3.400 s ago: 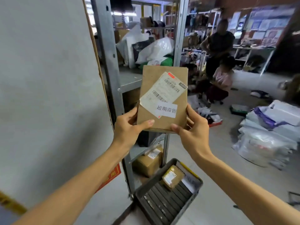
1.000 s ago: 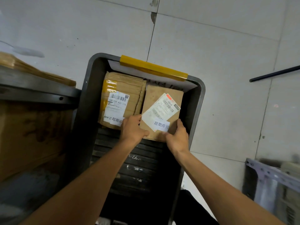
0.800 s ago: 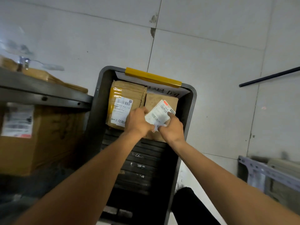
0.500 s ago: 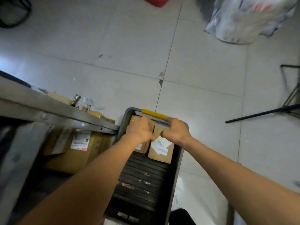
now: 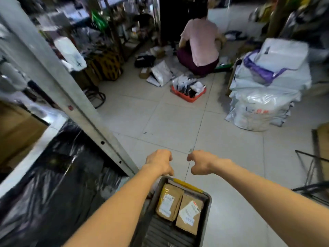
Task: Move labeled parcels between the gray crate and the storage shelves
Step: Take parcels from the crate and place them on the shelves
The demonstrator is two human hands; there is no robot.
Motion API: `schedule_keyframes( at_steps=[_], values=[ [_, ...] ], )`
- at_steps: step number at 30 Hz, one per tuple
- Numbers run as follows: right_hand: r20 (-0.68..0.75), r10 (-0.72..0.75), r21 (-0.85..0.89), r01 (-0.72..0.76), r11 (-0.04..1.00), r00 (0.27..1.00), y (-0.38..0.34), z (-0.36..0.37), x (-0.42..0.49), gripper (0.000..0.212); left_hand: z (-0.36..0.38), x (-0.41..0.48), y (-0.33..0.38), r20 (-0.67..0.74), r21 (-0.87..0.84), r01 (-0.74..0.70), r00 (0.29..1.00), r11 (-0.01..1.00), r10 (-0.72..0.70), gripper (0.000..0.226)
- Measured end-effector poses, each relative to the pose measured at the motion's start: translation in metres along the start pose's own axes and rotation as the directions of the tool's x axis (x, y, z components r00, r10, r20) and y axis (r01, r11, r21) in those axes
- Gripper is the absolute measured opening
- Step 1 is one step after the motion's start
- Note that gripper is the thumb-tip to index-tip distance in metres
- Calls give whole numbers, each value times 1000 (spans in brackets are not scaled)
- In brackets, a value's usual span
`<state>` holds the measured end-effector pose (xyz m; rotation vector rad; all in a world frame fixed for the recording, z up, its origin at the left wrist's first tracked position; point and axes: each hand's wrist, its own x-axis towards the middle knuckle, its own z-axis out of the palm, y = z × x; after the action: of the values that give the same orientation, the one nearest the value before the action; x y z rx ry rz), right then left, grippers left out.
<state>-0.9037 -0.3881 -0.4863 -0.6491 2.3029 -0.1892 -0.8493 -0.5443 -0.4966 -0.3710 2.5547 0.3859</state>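
Fingers [image 5: 190, 158] are curling in on the left hand [image 5: 159, 162] and right hand [image 5: 200, 164], holding nothing, above the gray crate [image 5: 205, 220]. Taped parcel [image 5: 168, 202] and plain parcel [image 5: 188, 213] are lying inside, touching.

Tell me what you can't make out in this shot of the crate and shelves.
Head view:
- Labels on the left parcel and right parcel: print too small and blurred to read.
- Gray crate: near end cut off by the bottom edge.
- Storage shelf: motion-blurred; its lower level lies under a black plastic sheet.
- Crouching person: back turned, so what they handle is hidden.
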Motion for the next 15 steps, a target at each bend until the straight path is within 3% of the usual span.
schedule_keyframes(
  at_steps=[8, 15],
  values=[
    [-93, -2, -143, -11, 990, 996, -42, -50, -144, 50, -61, -142, 13, -163, 24, -40, 986, 999, 43, 62],
    [-127, -183, -275, 143, 951, 975, -122, -49, -288, 71, -83, -307, -12, -255, -38, -152, 957, 988, 138, 55]
  ],
)
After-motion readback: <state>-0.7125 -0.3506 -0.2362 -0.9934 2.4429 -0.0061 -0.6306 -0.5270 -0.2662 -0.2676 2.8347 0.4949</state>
